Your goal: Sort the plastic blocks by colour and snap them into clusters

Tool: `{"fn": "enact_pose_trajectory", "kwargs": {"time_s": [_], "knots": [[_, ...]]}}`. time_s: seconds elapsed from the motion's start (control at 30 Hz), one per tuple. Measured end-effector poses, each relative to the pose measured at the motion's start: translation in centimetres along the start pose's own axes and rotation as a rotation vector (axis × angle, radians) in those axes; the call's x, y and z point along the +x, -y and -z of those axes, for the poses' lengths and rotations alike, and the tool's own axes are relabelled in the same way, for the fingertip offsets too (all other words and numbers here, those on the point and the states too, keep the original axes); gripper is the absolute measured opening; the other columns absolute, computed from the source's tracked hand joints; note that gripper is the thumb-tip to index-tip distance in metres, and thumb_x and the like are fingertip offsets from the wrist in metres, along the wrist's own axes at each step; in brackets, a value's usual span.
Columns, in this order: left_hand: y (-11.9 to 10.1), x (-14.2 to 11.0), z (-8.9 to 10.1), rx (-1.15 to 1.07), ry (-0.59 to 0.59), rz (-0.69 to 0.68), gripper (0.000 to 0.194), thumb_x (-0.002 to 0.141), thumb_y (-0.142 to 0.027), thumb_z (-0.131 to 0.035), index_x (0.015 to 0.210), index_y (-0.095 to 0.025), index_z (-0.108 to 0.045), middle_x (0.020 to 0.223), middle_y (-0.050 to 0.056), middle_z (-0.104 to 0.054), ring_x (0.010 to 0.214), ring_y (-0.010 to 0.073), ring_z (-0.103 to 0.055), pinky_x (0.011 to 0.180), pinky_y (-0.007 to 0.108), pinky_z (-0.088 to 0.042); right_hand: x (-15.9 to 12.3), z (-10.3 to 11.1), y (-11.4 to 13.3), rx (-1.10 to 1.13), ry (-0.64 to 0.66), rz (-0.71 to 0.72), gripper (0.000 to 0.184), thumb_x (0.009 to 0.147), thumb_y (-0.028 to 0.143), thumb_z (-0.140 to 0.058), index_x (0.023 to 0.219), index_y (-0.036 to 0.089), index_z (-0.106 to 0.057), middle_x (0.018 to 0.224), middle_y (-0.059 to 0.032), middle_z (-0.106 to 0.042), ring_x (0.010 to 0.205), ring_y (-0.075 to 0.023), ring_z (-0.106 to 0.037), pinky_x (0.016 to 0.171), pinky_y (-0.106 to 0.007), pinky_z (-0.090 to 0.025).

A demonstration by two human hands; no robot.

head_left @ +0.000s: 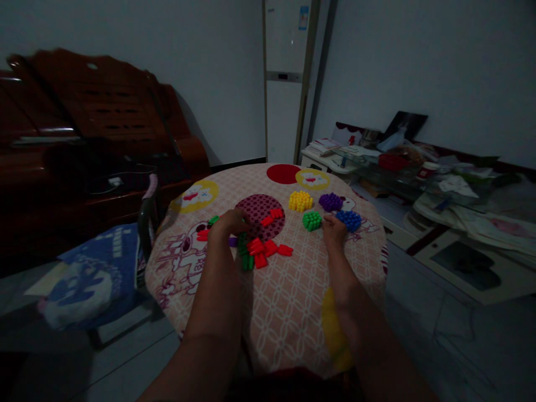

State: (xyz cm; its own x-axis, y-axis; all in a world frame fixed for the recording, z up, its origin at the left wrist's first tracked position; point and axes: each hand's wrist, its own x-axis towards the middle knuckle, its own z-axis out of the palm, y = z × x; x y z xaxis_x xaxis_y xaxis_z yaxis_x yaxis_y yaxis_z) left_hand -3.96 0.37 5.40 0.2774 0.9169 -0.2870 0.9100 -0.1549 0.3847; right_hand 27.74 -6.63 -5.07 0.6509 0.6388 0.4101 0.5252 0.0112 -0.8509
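My left hand (229, 223) is over the left side of a loose pile, back of the hand up, its fingertips bent down and hard to see. Beside and below it lie red plastic building pieces (259, 247), dark green pieces (245, 254) and a bit of purple (233, 242). My right hand (335, 228) has its fingers curled closed between a green cluster of knobbed pieces (312, 221) and a blue cluster (350, 220); what the fingers hold, if anything, cannot be made out. Behind these stand a yellow cluster (300, 201) and a purple cluster (330, 201).
A patterned cloth covers the round table (285, 301). To the left are a chair with a blue cover (100, 279) and a wooden sofa (104, 106). A cluttered low cabinet (402, 229) runs along the right wall. A tall white appliance (285, 111) stands behind.
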Motion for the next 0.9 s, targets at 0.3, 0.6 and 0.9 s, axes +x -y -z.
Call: {"fn": "enact_pose_trajectory", "kwargs": {"time_s": [0.3,0.6,0.9], "knots": [[-9.3,1.5,-5.2,-0.2,-0.572,-0.322,0.031,0.08,-0.013,-0.061,0.109,-0.014,-0.072,0.097,0.01,-0.074,0.092,0.0219,-0.067,0.085,0.031,-0.049,-0.2,0.1,0.7,-0.004,0.009,-0.063,0.031,0.068,0.026,-0.055,0.086,0.016,-0.078,0.091,-0.0102,-0.079,0.087,-0.0283,-0.071,0.086,-0.04,-0.055],[-12.0,3.3,-10.1,-0.246,-0.411,-0.44,0.026,0.075,-0.01,-0.069,0.101,-0.016,-0.068,0.1,0.008,-0.067,0.096,0.0215,-0.062,0.087,0.032,-0.048,-0.1,0.2,0.9,-0.026,0.035,-0.087,0.032,0.069,0.025,-0.055,0.089,0.015,-0.079,0.094,-0.011,-0.079,0.09,-0.0285,-0.072,0.087,-0.039,-0.055],[-10.9,4.0,-10.5,-0.437,-0.308,-0.438,0.041,0.064,-0.01,-0.077,0.1,-0.019,-0.059,0.093,0.002,-0.065,0.083,0.0172,-0.059,0.074,0.028,-0.046,-0.3,0.3,1.2,-0.045,0.025,-0.065,0.034,0.069,0.025,-0.053,0.088,0.017,-0.079,0.091,-0.0087,-0.079,0.089,-0.0271,-0.071,0.087,-0.038,-0.055]]}}
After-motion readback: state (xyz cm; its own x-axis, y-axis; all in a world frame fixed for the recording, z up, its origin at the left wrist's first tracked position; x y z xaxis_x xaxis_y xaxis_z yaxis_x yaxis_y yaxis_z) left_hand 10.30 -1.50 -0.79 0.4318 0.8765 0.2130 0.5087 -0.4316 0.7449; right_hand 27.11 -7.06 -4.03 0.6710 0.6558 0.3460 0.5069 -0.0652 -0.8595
